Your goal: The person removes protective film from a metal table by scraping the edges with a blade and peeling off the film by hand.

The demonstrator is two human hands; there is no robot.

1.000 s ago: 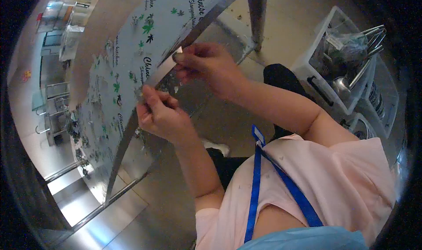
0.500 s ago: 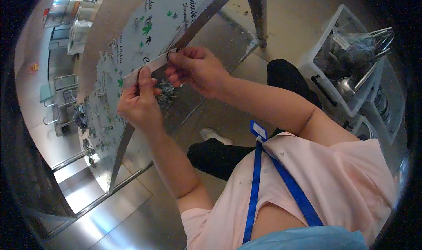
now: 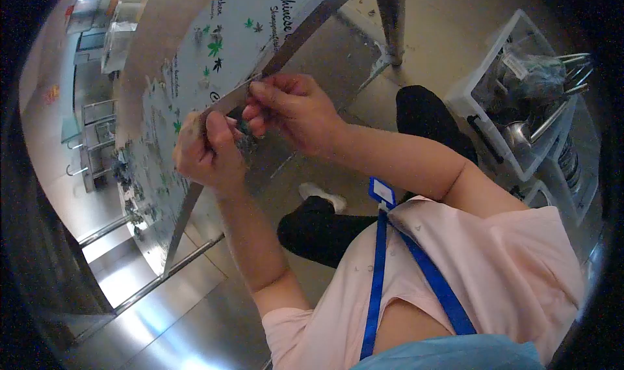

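Observation:
A metal table [image 3: 286, 54] carries printed protective film [image 3: 195, 51] with green leaves and dark lettering, scuffed and torn toward the lower left. My left hand [image 3: 211, 149] is closed at the table's near edge, thumb bent over the fingers, pinching the film along the rim. Just up the same edge, my right hand [image 3: 296, 110] pinches the film's border between thumb and forefinger, its other fingers curled below. The narrow strip of edge between both hands looks greyish. How much film lies inside the left fist is hidden.
Clear plastic bins [image 3: 478, 106] with bagged metal utensils stand on the floor at the right. A table leg [image 3: 393, 25] rises at the top. My knees, a blue lanyard [image 3: 377, 272] and a white shoe [image 3: 325, 196] are below. Metal racks [image 3: 101, 123] stand at the far left.
My left hand has turned and curled more tightly at the edge, its thumb now bent over. The pale strip between the hands shows less. My right hand has barely shifted.

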